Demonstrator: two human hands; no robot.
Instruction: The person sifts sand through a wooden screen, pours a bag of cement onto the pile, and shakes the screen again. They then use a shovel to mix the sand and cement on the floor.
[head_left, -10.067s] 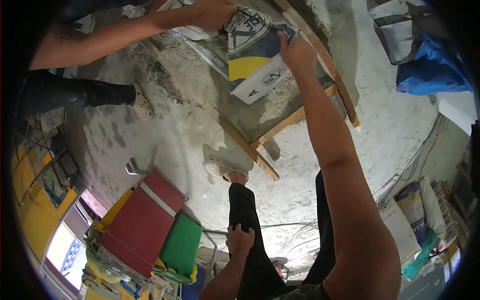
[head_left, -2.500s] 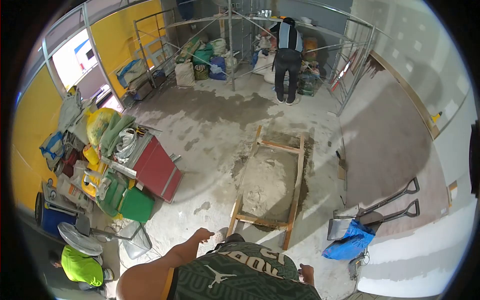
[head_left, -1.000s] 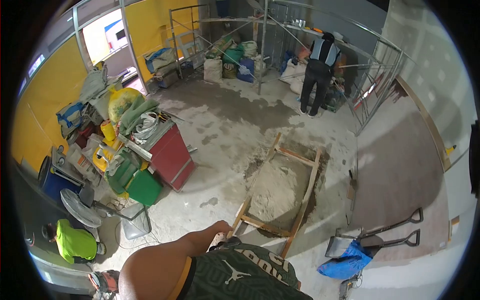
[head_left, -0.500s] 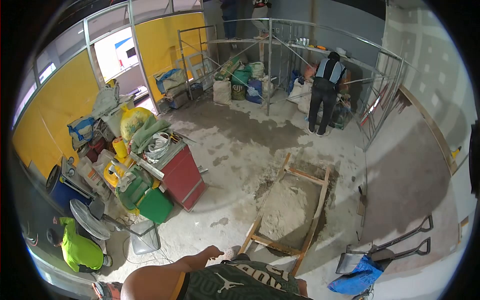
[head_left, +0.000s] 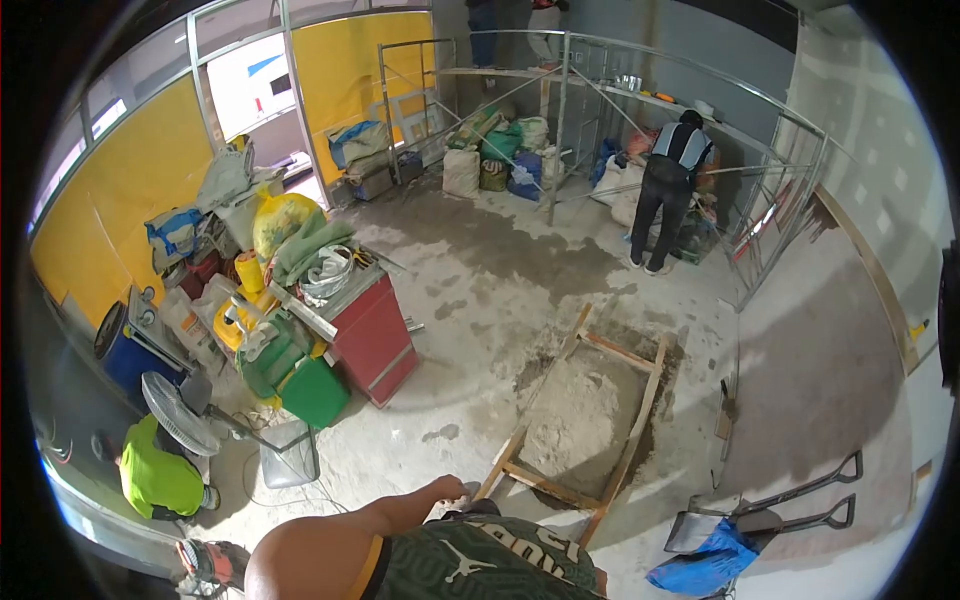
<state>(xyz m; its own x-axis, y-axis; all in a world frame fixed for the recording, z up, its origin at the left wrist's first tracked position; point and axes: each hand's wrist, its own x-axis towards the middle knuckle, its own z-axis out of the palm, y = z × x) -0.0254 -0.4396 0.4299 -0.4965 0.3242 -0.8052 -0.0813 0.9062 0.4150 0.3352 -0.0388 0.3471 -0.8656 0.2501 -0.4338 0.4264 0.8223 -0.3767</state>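
Note:
My left hand [head_left: 450, 488] hangs at the end of my bare arm, in front of my dark green jersey [head_left: 490, 560]. In this view it overlaps the area of my shoes, and its fingers look bunched, with their tips hard to make out. Nothing shows clearly in it. Just to its right lies the near end of a wooden frame [head_left: 510, 448] on the floor, around a heap of pale sand or dry mix [head_left: 575, 425]. My right hand is out of view, hidden past the jersey.
Two shovels [head_left: 805, 520] and a blue sheet [head_left: 705, 560] lie at the right. A red cabinet [head_left: 372, 340], green bin [head_left: 315, 390] and fan [head_left: 180, 415] stand left. A person in yellow-green [head_left: 160, 475] crouches there; another person [head_left: 670, 185] bends by the scaffold [head_left: 565, 130] and sacks.
The view has shifted slightly, and the room's contents sit a little differently in it. My left hand has moved up and right, its fingers looking less stretched out. The people keep their places.

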